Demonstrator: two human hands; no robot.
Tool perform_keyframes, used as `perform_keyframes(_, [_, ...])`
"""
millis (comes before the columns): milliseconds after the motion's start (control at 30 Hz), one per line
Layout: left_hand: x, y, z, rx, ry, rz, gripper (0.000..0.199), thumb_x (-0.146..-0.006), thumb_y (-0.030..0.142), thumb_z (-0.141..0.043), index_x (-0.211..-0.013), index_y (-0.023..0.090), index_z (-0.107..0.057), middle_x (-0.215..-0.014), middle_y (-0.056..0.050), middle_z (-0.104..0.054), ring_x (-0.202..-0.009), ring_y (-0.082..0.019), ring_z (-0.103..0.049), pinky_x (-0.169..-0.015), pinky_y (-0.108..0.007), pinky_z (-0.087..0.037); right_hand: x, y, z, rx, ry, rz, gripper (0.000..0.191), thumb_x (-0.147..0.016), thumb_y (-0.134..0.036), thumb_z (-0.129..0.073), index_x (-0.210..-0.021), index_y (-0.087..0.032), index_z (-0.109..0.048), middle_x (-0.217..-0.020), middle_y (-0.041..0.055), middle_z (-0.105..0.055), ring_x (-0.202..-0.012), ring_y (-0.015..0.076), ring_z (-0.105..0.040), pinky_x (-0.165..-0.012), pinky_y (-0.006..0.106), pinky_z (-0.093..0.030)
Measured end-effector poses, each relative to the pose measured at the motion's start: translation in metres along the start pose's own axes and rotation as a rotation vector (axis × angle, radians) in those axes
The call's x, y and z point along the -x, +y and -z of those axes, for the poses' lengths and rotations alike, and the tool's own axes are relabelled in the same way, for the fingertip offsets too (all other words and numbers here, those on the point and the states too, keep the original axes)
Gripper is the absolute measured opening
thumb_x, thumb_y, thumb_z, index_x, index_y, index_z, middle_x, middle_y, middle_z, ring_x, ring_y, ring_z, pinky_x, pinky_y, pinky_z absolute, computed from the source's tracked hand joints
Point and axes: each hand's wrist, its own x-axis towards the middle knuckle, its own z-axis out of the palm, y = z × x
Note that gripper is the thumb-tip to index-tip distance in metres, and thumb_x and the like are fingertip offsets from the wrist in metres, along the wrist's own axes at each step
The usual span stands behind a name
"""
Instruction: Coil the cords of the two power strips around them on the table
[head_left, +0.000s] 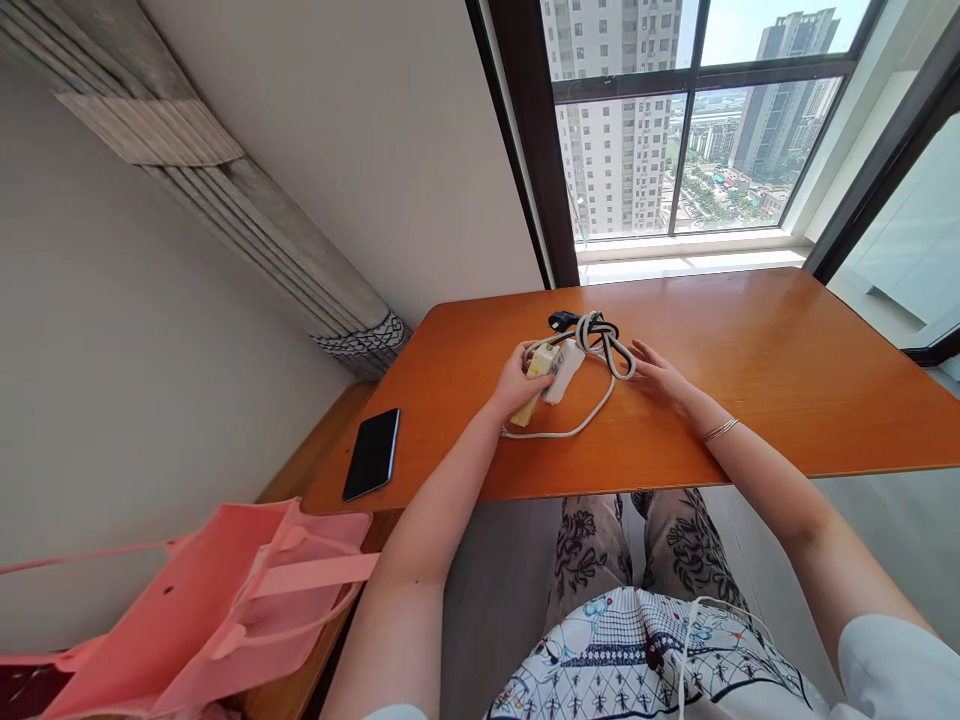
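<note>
My left hand [516, 383] is closed around a yellowed power strip [527, 408], its thumb lying across the top. Right beside that strip, a white power strip [570, 362] rests on the wooden table. Behind them sits a bundle of white and black cords [592, 330], looped and wound together, with a black plug [562, 321] at its far left. One white cord [581, 428] curves over the tabletop toward me. My right hand [657, 374] is at the right side of the bundle, fingers apart; whether its fingertips touch the cord I cannot tell.
A dark-screened tablet or phone [372, 455] lies on the left part of the wooden table [750, 390]. At the lower left, a pink bag [225, 610] gapes beside the table. A grey curtain [300, 240] hangs at the left, and a window [690, 130] lies beyond the far edge.
</note>
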Motion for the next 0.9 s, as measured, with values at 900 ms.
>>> perform_keyframes(900, [-0.026, 0.065, -0.043, -0.426, -0.109, -0.35, 0.052, -0.088, 0.045, -0.061, -0.131, 0.017, -0.056, -0.138, -0.015, -0.059, -0.132, -0.03, -0.052, -0.113, -0.046, -0.039, 0.015, -0.014, -0.024, -0.188, 0.103, 0.235, 0.082, -0.052, -0.036, -0.094, -0.122, -0.029, -0.051, -0.12, 0.0033, -0.054, -0.077, 0.0118, -0.063, -0.067, 0.029, -0.059])
